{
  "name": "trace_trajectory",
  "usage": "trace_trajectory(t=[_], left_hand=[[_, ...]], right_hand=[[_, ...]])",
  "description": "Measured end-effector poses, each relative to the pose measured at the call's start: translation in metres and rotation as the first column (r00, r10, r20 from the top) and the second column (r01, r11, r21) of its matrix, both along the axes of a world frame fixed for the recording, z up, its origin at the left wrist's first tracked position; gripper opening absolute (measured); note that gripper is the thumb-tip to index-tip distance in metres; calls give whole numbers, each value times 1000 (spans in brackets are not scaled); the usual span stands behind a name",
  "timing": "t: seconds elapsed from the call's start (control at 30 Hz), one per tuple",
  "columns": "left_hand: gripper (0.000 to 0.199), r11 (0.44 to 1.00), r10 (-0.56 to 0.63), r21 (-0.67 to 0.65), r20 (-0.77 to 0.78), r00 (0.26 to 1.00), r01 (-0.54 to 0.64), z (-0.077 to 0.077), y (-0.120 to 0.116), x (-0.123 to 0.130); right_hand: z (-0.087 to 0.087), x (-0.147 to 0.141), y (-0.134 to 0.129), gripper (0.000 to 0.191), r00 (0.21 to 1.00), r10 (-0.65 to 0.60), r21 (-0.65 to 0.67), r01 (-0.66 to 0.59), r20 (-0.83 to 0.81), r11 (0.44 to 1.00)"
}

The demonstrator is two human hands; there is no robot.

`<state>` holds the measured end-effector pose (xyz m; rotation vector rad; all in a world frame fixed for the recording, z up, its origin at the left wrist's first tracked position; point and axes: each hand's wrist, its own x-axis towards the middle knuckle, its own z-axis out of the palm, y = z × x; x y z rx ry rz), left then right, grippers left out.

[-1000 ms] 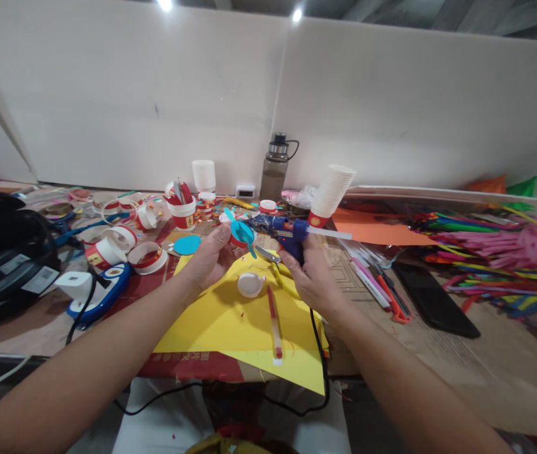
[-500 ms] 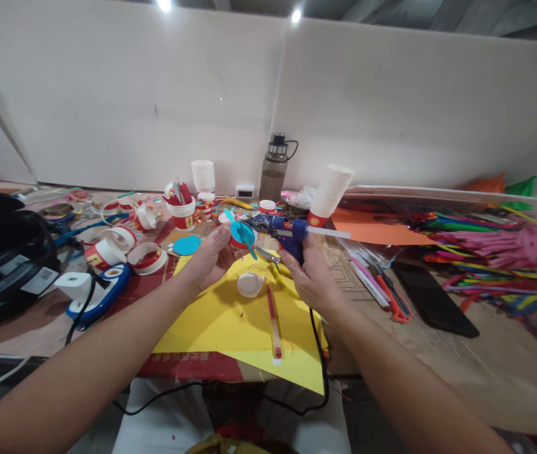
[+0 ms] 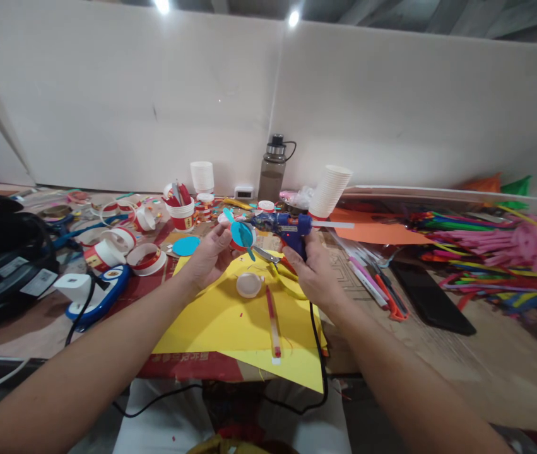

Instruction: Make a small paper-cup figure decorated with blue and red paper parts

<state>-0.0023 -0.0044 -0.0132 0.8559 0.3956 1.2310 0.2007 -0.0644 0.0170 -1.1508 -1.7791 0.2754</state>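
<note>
My left hand (image 3: 214, 253) grips a small paper-cup piece with a blue paper shape (image 3: 241, 235) on its face, held up over the yellow paper (image 3: 202, 325). In my right hand (image 3: 310, 261) is a blue hot glue gun (image 3: 291, 226), a white glue stick (image 3: 334, 224) poking out of its back. The gun's nozzle points left and is close to the blue shape; whether they touch I cannot tell. Below lie a small white cup piece (image 3: 249, 285), a red and clear pen-like stick (image 3: 272, 321) and yellow-handled scissors (image 3: 283, 268).
Cut cup rings (image 3: 146, 259) and a blue power strip (image 3: 102, 299) lie to the left. Stacked paper cups (image 3: 329, 192) and a bottle (image 3: 272, 173) stand behind. A phone (image 3: 433, 296) and colourful pipe cleaners (image 3: 500, 249) are on the right. The gun's black cord (image 3: 318, 353) loops over the front edge.
The glue gun has shifted slightly, its rear end a little further right and up. My left hand keeps the cup piece in nearly the same place.
</note>
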Motion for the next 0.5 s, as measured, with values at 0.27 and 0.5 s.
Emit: trace_trajectory(t=[0.27, 0.5], left_hand=[[45, 1000, 12, 4, -18, 1000, -12, 3, 1, 0], [35, 999, 34, -26, 6, 999, -33, 3, 3, -2]], right_hand=[[0, 33, 14, 30, 968, -184, -174, 154, -168, 973], [-18, 87, 43, 26, 821, -542, -434, 561, 179, 705]])
